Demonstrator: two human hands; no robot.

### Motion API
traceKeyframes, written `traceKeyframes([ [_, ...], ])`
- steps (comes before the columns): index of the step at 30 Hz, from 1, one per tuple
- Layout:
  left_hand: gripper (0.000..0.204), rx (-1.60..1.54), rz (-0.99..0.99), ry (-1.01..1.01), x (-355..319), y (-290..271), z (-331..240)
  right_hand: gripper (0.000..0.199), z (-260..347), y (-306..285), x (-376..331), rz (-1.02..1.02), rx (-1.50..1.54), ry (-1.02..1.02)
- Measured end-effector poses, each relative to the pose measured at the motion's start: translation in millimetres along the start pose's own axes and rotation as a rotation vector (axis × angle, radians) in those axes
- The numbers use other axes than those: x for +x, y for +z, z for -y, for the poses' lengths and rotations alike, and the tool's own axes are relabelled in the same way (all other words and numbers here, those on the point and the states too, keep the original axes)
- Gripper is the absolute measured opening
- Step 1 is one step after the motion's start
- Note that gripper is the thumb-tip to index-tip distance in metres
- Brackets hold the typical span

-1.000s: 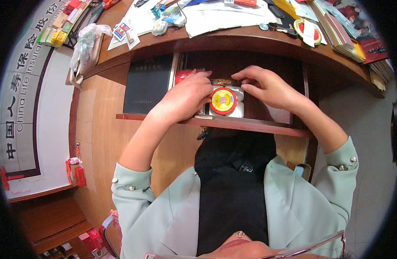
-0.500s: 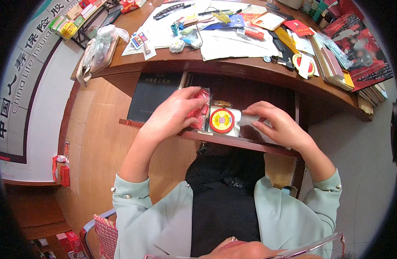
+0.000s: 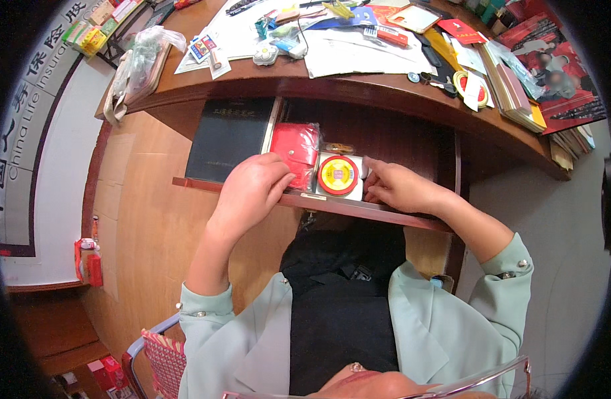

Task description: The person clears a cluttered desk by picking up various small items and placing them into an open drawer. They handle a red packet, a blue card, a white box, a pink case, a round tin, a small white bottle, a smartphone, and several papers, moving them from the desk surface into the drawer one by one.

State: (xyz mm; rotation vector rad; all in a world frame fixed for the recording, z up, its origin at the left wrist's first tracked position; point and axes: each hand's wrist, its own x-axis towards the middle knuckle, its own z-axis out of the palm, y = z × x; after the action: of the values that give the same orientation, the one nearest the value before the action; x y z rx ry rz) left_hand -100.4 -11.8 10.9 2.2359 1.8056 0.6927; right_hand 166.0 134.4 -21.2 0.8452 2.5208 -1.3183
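Note:
An open drawer point(image 3: 385, 211) under the desk holds a red snap wallet point(image 3: 295, 143) in a clear sleeve. At its near left corner my left hand point(image 3: 252, 189) has fingers and thumb closed together on the edge. Right of the wallet lies a white square packet point(image 3: 354, 193) with a round red-and-yellow disc point(image 3: 338, 175) on top. My right hand point(image 3: 402, 187) grips the packet's right edge with curled fingers, partly hiding it. A small golden item point(image 3: 339, 148) sits behind the packet. Left of the wallet is a black notebook point(image 3: 229, 139).
Papers point(image 3: 359, 60), pens and small items cover the desktop point(image 3: 252, 83) above the drawer. A bag in clear plastic point(image 3: 142, 63) sits at the desk's left end, stacked books point(image 3: 518, 96) at the right. A patterned chair point(image 3: 162, 362) stands at lower left.
My left hand has slid down and left off the wallet's middle, so the wallet now shows. My right hand has moved left against the packet. The whole view has shifted slightly.

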Motion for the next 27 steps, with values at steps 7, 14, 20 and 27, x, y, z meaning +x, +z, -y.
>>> traceKeyframes([
  [7,0.011,-0.033,-0.079,0.007,-6,5,1,0.046,9,-7,-6,-0.126,0.028,0.078],
  [14,0.011,-0.027,-0.097,-0.014,-6,7,0,0.036,-15,2,-1,-0.179,0.076,-0.022],
  [20,0.012,-0.102,-0.255,-0.011,-8,8,-10,0.023,-9,5,-8,-0.328,-0.131,-0.142],
  [27,0.014,-0.086,-0.194,0.022,-4,29,-23,0.016,11,1,-11,-0.615,-0.417,-0.332],
])
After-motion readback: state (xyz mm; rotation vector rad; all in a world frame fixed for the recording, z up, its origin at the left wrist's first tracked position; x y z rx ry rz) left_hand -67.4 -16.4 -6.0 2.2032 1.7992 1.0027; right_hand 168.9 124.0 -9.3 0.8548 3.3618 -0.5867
